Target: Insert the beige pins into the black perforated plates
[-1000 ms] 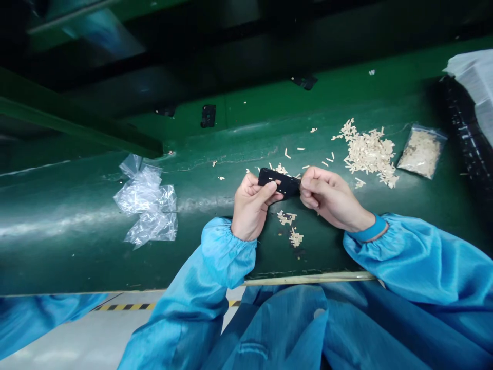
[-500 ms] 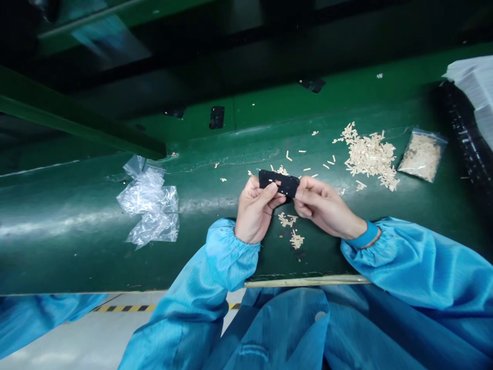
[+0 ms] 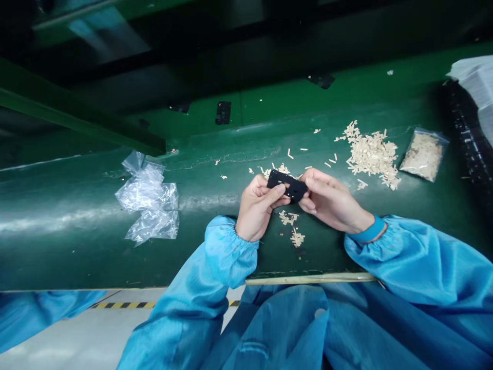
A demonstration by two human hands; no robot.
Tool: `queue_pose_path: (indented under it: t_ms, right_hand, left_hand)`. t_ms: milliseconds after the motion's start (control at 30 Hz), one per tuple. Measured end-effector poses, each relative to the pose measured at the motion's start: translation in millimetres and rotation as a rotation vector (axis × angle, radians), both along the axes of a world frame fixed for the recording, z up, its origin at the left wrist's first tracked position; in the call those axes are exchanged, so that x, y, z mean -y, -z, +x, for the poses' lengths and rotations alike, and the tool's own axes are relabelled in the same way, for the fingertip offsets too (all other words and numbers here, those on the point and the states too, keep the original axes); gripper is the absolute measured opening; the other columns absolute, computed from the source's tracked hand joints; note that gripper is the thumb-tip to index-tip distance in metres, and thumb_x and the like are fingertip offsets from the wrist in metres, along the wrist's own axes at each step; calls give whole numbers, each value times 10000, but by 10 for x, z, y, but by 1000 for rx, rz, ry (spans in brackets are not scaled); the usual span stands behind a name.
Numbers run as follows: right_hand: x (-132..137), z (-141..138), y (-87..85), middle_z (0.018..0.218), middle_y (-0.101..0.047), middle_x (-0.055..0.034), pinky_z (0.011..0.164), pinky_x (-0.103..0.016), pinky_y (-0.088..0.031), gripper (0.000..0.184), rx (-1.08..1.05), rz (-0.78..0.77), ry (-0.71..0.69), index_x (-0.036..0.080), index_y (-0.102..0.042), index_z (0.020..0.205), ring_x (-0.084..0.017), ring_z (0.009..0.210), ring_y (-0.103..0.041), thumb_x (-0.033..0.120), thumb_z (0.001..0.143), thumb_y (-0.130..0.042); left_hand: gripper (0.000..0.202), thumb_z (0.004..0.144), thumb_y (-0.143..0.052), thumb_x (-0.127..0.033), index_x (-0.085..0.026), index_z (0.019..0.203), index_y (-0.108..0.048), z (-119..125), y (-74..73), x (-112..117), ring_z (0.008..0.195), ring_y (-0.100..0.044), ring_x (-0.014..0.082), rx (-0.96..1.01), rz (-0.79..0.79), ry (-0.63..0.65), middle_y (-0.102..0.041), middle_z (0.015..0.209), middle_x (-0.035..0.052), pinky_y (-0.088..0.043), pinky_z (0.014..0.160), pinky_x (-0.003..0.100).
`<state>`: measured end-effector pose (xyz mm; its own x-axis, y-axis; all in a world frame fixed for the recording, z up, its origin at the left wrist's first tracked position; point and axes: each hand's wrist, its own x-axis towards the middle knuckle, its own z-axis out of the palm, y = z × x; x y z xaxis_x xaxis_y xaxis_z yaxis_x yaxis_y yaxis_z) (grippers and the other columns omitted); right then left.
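A thin black plastic plate with small cut-outs, like a phone's inner cover, is held tilted above the table. My left hand grips its left part, thumb on top and fingers beneath. At the plate's right end, my right hand is closed with thumb and fingertips against the edge; its lower fingers are partly hidden. Below the plate, small cream strips lie in a little heap, with dark bits beside them. Behind my hands, more cream strips are scattered.
To the right are a large pile of cream strips and a zip bag full of them. Crumpled clear bags lie left. Another black plate rests at the back. A green beam crosses the upper left. A blue sleeve shows lower left.
Both hands and the black plastic plate have shifted slightly right in view, and the plate's right end has tipped lower. My right hand's fingers have spread a little along the edge.
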<state>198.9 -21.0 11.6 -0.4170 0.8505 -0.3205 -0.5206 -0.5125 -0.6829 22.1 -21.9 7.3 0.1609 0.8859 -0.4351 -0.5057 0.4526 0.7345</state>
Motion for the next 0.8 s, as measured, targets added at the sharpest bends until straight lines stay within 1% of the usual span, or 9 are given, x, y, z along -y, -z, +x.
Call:
queue_pose_path:
  t_ms: [133, 233, 333, 433, 533, 700, 800]
  right_hand:
    - [16, -11, -13, 674, -553, 60, 526, -212, -366, 278, -83, -41, -36, 214, -545, 888, -76, 536, -500, 387, 898, -762]
    - [36, -31, -17, 664, -579, 68, 539, -209, -387, 282, -114, -27, -58, 221, -545, 934, -76, 539, -528, 359, 885, -786]
    - [60, -57, 1, 616, -582, 74, 559, -215, -405, 234, -87, 67, -58, 223, -540, 955, -80, 534, -540, 342, 931, -740]
    - [77, -81, 30, 634, -603, 66, 558, -224, -420, 200, -16, 185, 3, 221, -549, 959, -84, 543, -552, 326, 949, -719]
    - [81, -94, 54, 662, -606, 57, 554, -236, -433, 201, 59, 244, 56, 222, -557, 953, -93, 564, -557, 337, 945, -722]
    - [59, -79, 70, 686, -595, 59, 567, -256, -455, 265, 89, 215, 51, 234, -549, 965, -108, 592, -573, 345, 891, -778]
    - [34, -54, 54, 693, -604, 51, 582, -260, -454, 251, 75, 182, 41, 227, -566, 973, -112, 613, -578, 321, 882, -780]
  left_hand:
    - [411, 723, -902, -249, -172, 814, -508, 1, -3, -4, 648, -728, 60, 37, -32, -12, -772, 806, -42, -631, 643, 139]
    - [404, 722, -902, -255, -170, 837, -524, 7, 0, -2, 629, -710, 48, 52, -54, -11, -767, 811, -41, -619, 626, 128]
    - [403, 718, -905, -262, -170, 842, -533, 17, 4, 3, 625, -701, 45, 53, -66, -11, -757, 798, -46, -611, 618, 126]
    - [416, 704, -912, -283, -173, 833, -532, 25, 11, 3, 623, -696, 50, 48, -82, -12, -735, 755, -51, -602, 617, 126]
    - [431, 690, -916, -298, -178, 828, -526, 26, 15, -3, 631, -697, 56, 31, -93, -15, -718, 738, -53, -600, 629, 133]
    - [446, 692, -910, -301, -185, 821, -500, 11, 10, -19, 643, -701, 57, 11, -93, -34, -703, 739, -60, -605, 655, 143]
    - [462, 684, -916, -302, -184, 819, -490, 1, 5, -28, 649, -706, 56, 11, -80, -42, -725, 781, -49, -607, 654, 141]
